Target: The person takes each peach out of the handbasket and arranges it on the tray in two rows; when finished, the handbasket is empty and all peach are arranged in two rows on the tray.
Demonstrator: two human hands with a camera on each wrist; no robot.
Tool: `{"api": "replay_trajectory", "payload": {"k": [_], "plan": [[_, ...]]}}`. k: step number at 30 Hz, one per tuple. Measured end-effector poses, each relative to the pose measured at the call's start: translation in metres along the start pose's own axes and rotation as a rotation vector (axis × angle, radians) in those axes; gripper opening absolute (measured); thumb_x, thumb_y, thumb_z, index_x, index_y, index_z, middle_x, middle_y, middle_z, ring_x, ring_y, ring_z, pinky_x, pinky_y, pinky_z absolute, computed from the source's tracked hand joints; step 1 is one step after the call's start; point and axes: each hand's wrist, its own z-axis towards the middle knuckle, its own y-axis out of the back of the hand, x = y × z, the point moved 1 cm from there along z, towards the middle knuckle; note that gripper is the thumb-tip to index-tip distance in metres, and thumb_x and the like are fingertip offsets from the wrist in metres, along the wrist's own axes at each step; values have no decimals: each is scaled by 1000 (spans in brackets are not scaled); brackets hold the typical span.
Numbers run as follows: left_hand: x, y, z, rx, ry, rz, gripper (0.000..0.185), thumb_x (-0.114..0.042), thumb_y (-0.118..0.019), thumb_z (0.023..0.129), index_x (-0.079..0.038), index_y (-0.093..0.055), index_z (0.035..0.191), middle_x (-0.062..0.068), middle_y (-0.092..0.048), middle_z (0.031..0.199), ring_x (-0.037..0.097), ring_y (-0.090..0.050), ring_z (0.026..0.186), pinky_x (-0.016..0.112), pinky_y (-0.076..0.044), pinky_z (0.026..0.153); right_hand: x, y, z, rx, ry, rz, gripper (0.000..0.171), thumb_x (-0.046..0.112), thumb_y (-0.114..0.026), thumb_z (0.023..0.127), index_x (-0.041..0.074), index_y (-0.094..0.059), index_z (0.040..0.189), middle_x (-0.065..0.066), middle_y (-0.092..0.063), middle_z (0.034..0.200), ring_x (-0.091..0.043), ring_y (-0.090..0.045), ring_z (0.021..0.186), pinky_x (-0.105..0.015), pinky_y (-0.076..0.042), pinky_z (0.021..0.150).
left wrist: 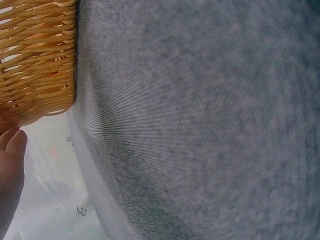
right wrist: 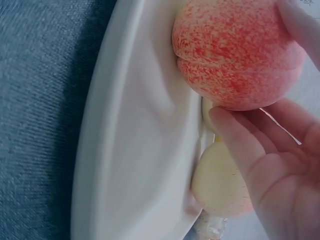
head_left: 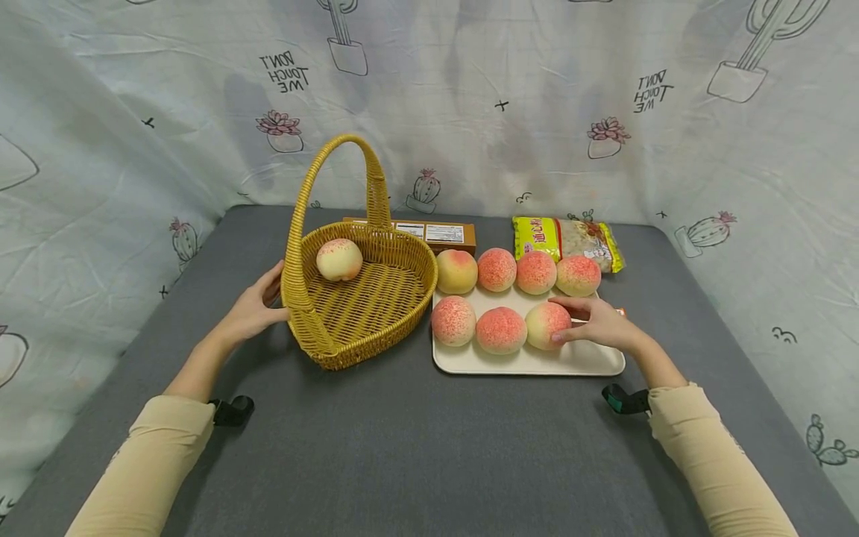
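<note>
My left hand (head_left: pixel 250 313) rests its fingertips on the left side of a yellow woven basket (head_left: pixel 376 344) with a tall arched handle. In the left wrist view its fingers (left wrist: pixel 17 145) look fairly straight against the wicker (left wrist: pixel 37 65). One peach (head_left: pixel 338 259) lies inside the basket at the back left. Over the white tray (head_left: pixel 590 363), my right hand (head_left: pixel 600 324) holds a pink and cream peach (head_left: pixel 540 326) between thumb and fingers, at the right end of the front row. The right wrist view shows that peach (right wrist: pixel 235 50) close up, apparently still at the tray.
Several more peaches (head_left: pixel 501 330) stand in two rows on the tray. Behind them lie a yellow food packet (head_left: pixel 567 242) and a brown box (head_left: pixel 451 236), partly hidden by the basket. A grey cloth (head_left: pixel 416 455) covers the table, and a printed curtain hangs around it.
</note>
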Motion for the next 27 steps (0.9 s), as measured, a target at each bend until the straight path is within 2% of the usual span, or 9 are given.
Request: {"api": "replay_trajectory", "payload": {"k": [3,8,13,16,21,27], "plan": [[0,0,0,1,3,5,98,-10,-66,88,-6,4,156,21,-4,160,41,-11,145,56,-16,116,-1,0,1,-11,-3,-5,75,20,-78,84,-7,-42,144,-27,-49,139,-40,-45,130,-53,-42,103],[0,0,0,1,8,10,98,-11,-67,88,-7,4,156,22,-5,160,41,-12,145,56,-16,116,5,5,3,10,12,16,73,14,-76,85,-9,-40,144,-28,-44,143,-41,-41,133,-51,-40,105],[-1,0,-1,4,13,9,98,-11,-67,88,-7,4,156,21,-4,160,41,-11,145,56,-16,116,18,13,9,12,53,74,69,3,-72,86,-13,-37,144,-30,-38,146,-42,-36,135,-43,-39,106],[0,0,-1,5,16,7,98,-11,-67,88,-7,4,156,21,-3,160,41,-10,145,56,-16,116,30,16,17,12,52,79,71,6,-73,86,-10,-36,145,-28,-36,148,-40,-36,136,-40,-39,106],[1,0,-1,4,11,-1,98,-11,-67,88,-8,4,156,19,-2,161,40,-10,146,56,-15,116,52,16,34,1,70,56,73,13,-76,85,-5,-39,146,-24,-39,148,-38,-39,135,-46,-38,107],[1,0,-1,2,5,1,98,-11,-67,88,-7,4,156,19,-1,161,40,-10,146,55,-16,117,80,5,60,51,115,64,74,16,-76,85,-1,-39,148,-21,-40,149,-36,-38,137,-50,-36,109]]}}
